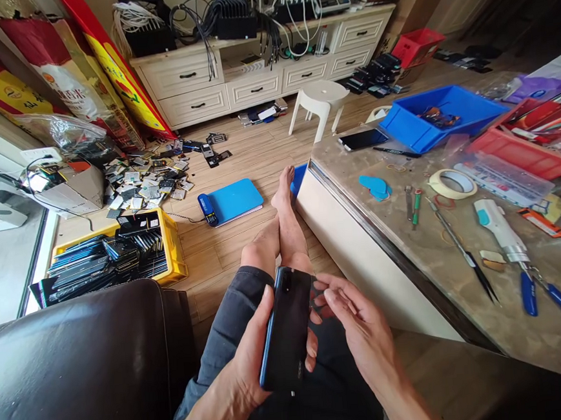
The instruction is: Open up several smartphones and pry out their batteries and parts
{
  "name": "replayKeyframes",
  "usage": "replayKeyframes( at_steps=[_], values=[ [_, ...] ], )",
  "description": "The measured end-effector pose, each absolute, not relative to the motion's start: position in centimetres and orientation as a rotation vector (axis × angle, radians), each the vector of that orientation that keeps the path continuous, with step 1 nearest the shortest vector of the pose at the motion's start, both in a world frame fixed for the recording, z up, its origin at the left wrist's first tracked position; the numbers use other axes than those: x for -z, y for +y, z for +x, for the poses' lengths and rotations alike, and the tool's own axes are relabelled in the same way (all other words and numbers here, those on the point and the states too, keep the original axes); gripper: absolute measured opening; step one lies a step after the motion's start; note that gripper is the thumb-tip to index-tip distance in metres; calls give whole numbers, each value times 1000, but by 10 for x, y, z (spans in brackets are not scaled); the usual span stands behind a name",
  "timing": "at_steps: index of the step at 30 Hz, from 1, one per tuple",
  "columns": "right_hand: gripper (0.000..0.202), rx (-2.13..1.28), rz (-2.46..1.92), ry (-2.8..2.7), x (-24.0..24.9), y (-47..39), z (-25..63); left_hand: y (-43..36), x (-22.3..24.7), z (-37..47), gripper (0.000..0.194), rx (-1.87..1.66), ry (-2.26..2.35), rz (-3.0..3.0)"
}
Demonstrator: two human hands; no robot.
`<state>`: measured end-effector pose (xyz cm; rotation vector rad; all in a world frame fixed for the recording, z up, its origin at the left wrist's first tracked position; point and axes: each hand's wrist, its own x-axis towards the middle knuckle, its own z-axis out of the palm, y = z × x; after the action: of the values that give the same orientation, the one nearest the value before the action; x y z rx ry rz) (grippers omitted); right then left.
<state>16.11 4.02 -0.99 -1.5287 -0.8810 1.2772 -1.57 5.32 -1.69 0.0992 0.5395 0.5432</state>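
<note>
A dark smartphone (290, 329) lies back side up over my lap, its camera bump at the upper left and a blue edge along the left side. My left hand (253, 354) grips it, thumb along the left edge and fingertips showing past the right edge. Close to the phone's upper right edge is my right hand (360, 320), its fingers loosely bent and apart. I see nothing clearly held in it, though a faint see-through patch shows by its fingertips.
On the right, a table (399, 239) carries tweezers (463, 254), a tape roll (452, 183), blue-handled pliers (560, 304), a blue bin (443, 116) and a red bin (532, 145). A yellow crate (169, 244) of phone parts stands left, near a blue pad (235, 199) and white stool (320, 97).
</note>
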Motion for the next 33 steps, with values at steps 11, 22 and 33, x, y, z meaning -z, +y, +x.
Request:
replayKeyframes(
  at_steps=[11,22,33],
  values=[
    [41,-1172,-1631,-1109,5,49,158,50,29,-17,74,-585,346,-87],
    [31,-1320,-1586,-1037,5,50,158,48,41,-22,80,-522,381,-116],
    [31,-1542,-1477,-960,12,46,165,43,54,-21,80,-535,470,-105]
  ],
)
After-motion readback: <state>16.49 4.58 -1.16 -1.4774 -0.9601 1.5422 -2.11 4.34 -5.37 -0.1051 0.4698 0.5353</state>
